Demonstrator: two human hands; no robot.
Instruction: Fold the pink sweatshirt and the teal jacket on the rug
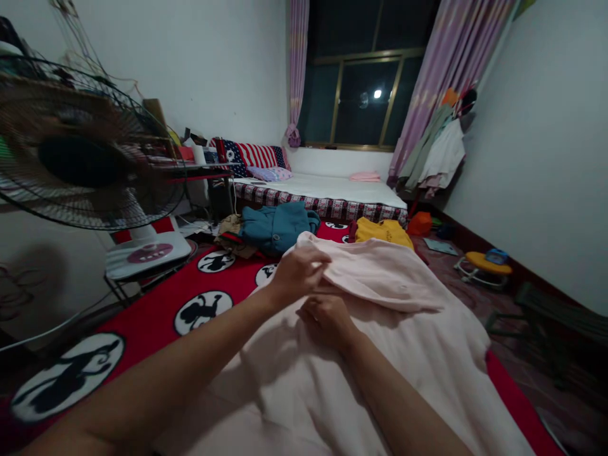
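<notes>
Pale pink garment [427,354], soft matte cloth, smooth with shallow creases, spread over a red blanket [152,329] printed with white discs and dark figures. Its long axis runs from the wearer's side away toward the window [365,95], slanting slightly; near end broad and loosely rumpled, cut off by the lower frame edge. On the far part a doubled layer lies crosswise, its hemmed lower edge tapering to a point at the right. Left hand [301,272] pinches the left end of this layer, thumb and fingers nearly together, cloth between. Right hand [330,320] just below it, nearer the body, fingers curled narrow on gathered cloth; fingertips partly hidden, folds fanning out beneath. Beyond: a thick teal garment [280,228] heaped far left, with a round button; a folded yellow garment [384,231] far right. Farther out, a low daybed [332,183] with patterned skirt; left, a wire-caged fan [80,158]; right, a round yellow-topped stool [489,261].
</notes>
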